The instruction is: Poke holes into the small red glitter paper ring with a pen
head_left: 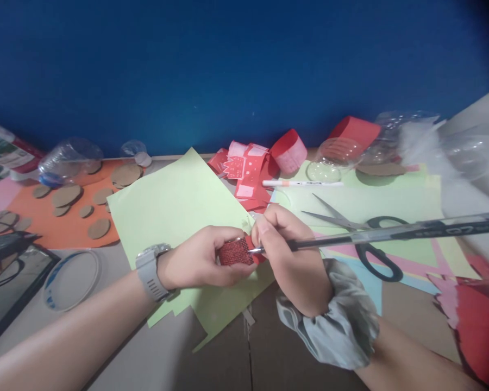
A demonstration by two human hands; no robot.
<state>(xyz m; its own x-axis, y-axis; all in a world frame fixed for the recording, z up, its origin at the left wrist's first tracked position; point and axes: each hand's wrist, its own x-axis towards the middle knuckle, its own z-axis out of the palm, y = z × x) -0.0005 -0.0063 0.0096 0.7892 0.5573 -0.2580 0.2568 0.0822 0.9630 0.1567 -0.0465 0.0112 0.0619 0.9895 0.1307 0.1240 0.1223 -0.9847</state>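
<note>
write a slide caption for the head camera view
Over light-green paper, the left hand grips a dark-gridded red piece while the right hand holds a pen to it.

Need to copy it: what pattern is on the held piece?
The piece is red with a dark grid; head view.

Pen (432, 230): far end cut off by right edge. Red patterned piece (234, 252): edges partly hidden by left hand (206, 256). White marker (305, 184): lettering too small to read. Container (8, 149): cropped at left.
</note>
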